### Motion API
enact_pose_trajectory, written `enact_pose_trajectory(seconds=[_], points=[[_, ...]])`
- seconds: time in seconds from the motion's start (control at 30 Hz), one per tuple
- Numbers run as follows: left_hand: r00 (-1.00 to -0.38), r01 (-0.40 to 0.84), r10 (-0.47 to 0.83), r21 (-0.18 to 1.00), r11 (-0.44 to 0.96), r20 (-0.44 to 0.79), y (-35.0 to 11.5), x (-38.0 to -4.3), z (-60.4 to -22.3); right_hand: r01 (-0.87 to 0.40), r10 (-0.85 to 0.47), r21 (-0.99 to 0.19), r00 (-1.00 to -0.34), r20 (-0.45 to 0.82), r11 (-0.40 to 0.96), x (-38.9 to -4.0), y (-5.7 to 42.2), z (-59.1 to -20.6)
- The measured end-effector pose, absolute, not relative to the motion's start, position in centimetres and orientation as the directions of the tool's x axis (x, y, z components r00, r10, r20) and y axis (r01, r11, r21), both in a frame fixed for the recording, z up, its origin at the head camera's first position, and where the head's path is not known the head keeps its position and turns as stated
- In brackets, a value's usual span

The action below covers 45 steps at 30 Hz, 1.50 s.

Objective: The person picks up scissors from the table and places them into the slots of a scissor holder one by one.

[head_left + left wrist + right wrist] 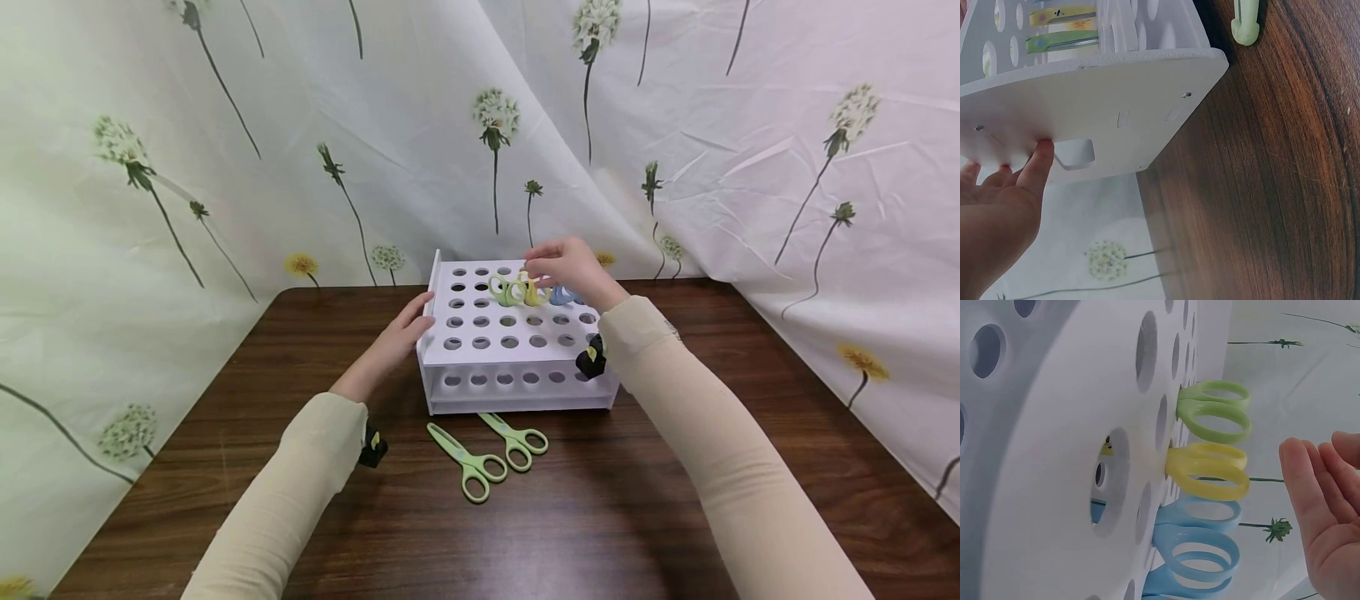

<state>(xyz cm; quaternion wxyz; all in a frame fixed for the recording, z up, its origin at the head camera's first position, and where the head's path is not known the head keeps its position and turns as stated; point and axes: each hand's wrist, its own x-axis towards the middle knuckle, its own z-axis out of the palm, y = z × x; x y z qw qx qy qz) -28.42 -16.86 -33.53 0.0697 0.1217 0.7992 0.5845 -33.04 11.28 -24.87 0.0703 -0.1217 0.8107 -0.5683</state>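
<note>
My left hand (393, 340) rests its fingertips on the left side panel (1129, 81) of a white rack (517, 355) with rows of round holes. Over the back part of the rack hovers my right hand (573, 268), holding nothing, its fingers loosely bent. Below it, handles up in the holes, stand green scissors (1192, 407), yellow scissors (1180, 466) and two blue pairs of scissors (1169, 535). The right wrist view shows a gap between these handles and the fingers. Through the rack's side, a green blade (1063, 42) and a yellow blade (1063, 15) are visible.
Two green scissors lie on the brown wooden table (300, 533) before the rack: one pair (463, 457) at the left, another pair (515, 436) with its tip at the rack's front edge. A flower-printed curtain (420, 125) hangs behind the table.
</note>
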Motion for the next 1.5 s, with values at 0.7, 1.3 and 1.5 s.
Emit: enact_pose_trajectory(seconds=[0.7,1.3,1.5], points=[[-0.961,0.093,0.277,0.958,0.272,0.014,-16.9,-28.5,-33.5,-0.212,-0.332,-0.950,-0.935,0.127,0.231,-30.5,12.2,-24.0],[-0.959,0.107,0.283,0.952,0.286,0.022,-16.8,-28.2,-33.2,-0.263,-0.393,-0.926,-0.908,0.142,0.272,-27.9,13.8,-24.9],[-0.959,0.110,0.284,0.951,0.290,0.025,-16.9,-28.3,-33.4,-0.272,-0.422,-0.923,-0.896,0.139,0.273,-27.2,14.0,-25.1]])
